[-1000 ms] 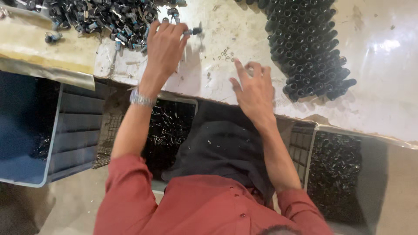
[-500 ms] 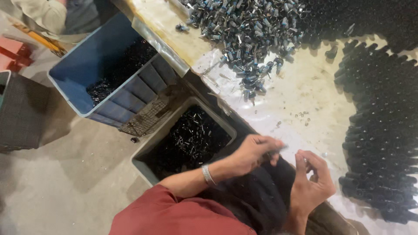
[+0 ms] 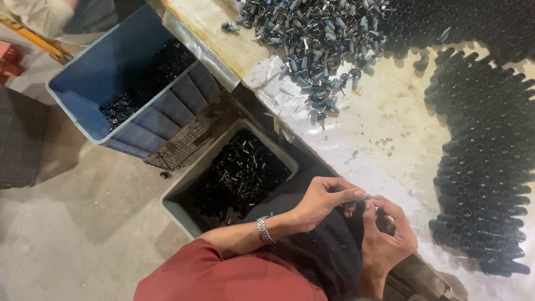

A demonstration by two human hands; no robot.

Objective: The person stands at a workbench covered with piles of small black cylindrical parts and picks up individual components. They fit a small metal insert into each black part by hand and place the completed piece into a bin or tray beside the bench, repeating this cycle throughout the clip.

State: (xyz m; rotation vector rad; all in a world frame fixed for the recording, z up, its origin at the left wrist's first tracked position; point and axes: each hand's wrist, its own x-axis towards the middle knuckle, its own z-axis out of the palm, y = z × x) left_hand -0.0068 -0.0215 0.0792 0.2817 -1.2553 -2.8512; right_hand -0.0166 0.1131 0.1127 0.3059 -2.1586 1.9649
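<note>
While a second ago our hands lay spread apart on the table, we now have both drawn in close over our lap: the left hand point(image 3: 320, 203) pinches a small metal-tipped part point(image 3: 361, 198) at its fingertips, and the right hand point(image 3: 387, 239) curls shut just beside it, fingers meeting that same part, so we judge that a piece has been picked up and the work on it has moved from the table to our hands. The view has swung too, and the bins now show to the left. Just beyond the hands runs the near edge of the white table point(image 3: 384, 117), with a bare stretch straight ahead that gives open room. Left of the left hand, below that edge, sits the grey bin point(image 3: 184, 192) with dark parts, and farther left the blue bin point(image 3: 111, 72). To the right of the right hand, the rows of black tubes point(image 3: 490, 167) crowd close and leave little room. Farthest ahead lies the heap of small blue-and-silver parts point(image 3: 312, 33), well apart from both hands.
</note>
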